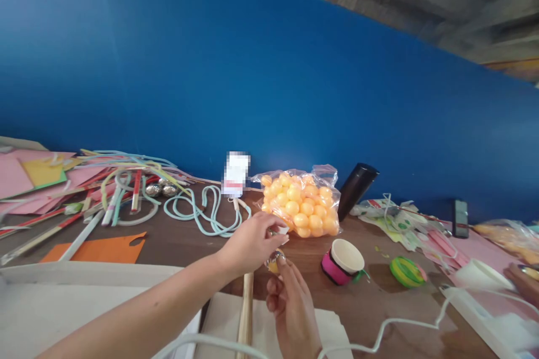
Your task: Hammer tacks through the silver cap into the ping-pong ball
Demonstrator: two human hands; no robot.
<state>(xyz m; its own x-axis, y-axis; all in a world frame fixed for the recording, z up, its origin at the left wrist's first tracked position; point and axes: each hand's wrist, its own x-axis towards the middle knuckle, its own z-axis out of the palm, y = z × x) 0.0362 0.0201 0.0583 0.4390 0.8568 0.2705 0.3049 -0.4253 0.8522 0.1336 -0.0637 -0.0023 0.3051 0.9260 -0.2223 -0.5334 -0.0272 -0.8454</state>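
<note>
Blue wall backs a cluttered brown table [370,303]. From the head camera, the left hand [252,244] pinches a small white piece [283,230] with narrow fingers. At its 5 o'clock, the right hand [292,305] grips a yellow ball [274,262] in its fingertips; a bag of orange balls [301,207] lies at 1 o'clock.

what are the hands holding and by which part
The right hand holds a small yellow ball by its side at the fingertips; the left hand pinches a small white piece above it by its edge.
</note>
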